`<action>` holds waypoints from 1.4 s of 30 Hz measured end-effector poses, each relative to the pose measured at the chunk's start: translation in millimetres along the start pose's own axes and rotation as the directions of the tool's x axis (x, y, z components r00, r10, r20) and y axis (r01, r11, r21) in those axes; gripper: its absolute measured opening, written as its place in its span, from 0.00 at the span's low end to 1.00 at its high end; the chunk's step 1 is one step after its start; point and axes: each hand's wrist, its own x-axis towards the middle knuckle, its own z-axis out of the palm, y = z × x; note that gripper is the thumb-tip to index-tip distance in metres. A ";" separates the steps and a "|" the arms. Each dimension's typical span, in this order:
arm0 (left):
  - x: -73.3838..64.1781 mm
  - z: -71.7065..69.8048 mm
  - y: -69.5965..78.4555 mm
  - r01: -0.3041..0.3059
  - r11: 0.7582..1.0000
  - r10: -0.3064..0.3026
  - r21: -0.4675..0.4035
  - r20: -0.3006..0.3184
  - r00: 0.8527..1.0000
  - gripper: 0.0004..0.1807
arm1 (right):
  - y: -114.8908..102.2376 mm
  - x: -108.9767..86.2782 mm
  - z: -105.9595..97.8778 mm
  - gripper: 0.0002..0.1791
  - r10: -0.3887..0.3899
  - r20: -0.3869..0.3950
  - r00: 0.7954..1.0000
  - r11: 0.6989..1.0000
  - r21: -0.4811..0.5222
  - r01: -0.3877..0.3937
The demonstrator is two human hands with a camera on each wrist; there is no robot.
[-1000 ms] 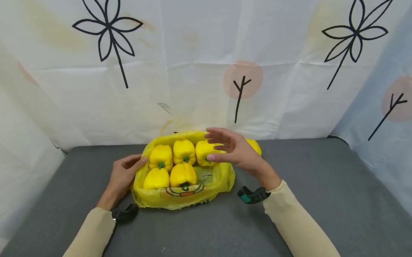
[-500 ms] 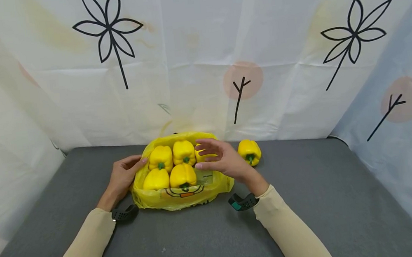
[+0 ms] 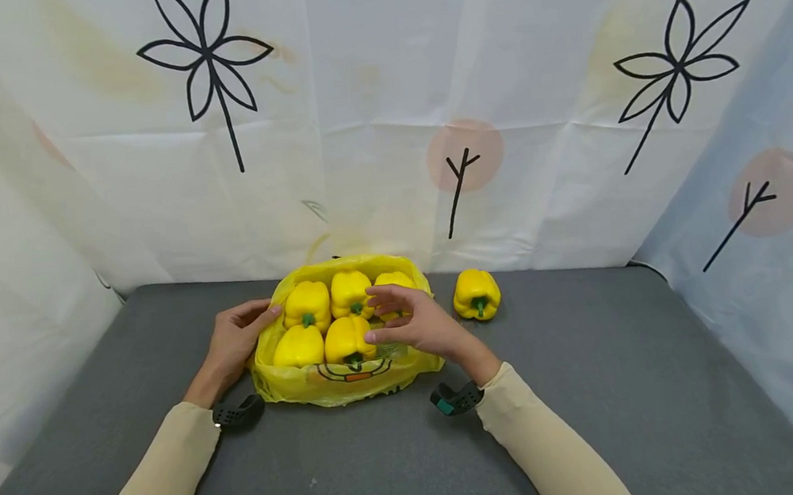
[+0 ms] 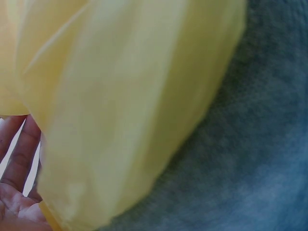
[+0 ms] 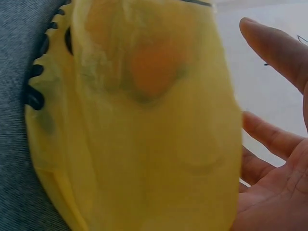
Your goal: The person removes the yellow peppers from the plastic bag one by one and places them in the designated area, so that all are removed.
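A yellow plastic bag [image 3: 288, 385] stands with its mouth open on the table, several yellow bell peppers [image 3: 306, 304] inside it. At its left edge my left hand [image 3: 232, 339] holds the rim, thumb at the inner side. In the left wrist view the bag [image 4: 120, 96] covers part of that hand's fingers [image 4: 21, 159]. My right hand [image 3: 422, 329] hovers over the bag's right side, fingers spread and thumb apart, nothing in its grasp. It partly hides a pepper at the back right. The right wrist view has the open palm [image 5: 279, 192] beside the bag's wall.
One more yellow bell pepper [image 3: 476, 295] sits on the grey table [image 3: 593, 356], to the right of the bag. Behind the table hangs a white cloth [image 3: 352, 84] with plant drawings, and similar cloth closes both sides.
My right hand has moved left and slightly down over the bag, uncovering the pepper outside it. The left hand stays at the bag's left rim.
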 end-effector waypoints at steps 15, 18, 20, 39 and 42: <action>1.1 0.2 0.0 -0.005 1.000 0.005 -0.001 -0.004 1.000 0.27 | 10.0 2.0 17.3 0.39 0.004 0.000 1.000 0.984 -0.177 -0.004; 0.8 0.3 -0.4 -0.010 1.000 0.010 -0.002 -0.002 1.000 0.26 | 12.1 2.4 19.6 0.39 0.014 -0.013 1.000 0.981 -0.195 -0.017; 0.7 0.3 -0.6 -0.012 1.000 0.012 -0.004 -0.001 1.000 0.26 | 12.7 3.0 21.2 0.39 0.019 -0.020 1.000 0.978 -0.208 -0.023; 1.5 0.9 -0.6 0.000 1.000 0.000 -0.009 -0.006 1.000 0.27 | 18.5 4.1 26.4 0.42 0.054 -0.026 0.998 0.973 -0.225 -0.058; 1.7 0.9 -0.6 0.004 1.000 -0.004 -0.003 -0.010 1.000 0.27 | 19.1 4.7 26.7 0.42 0.052 -0.023 0.998 0.974 -0.219 -0.056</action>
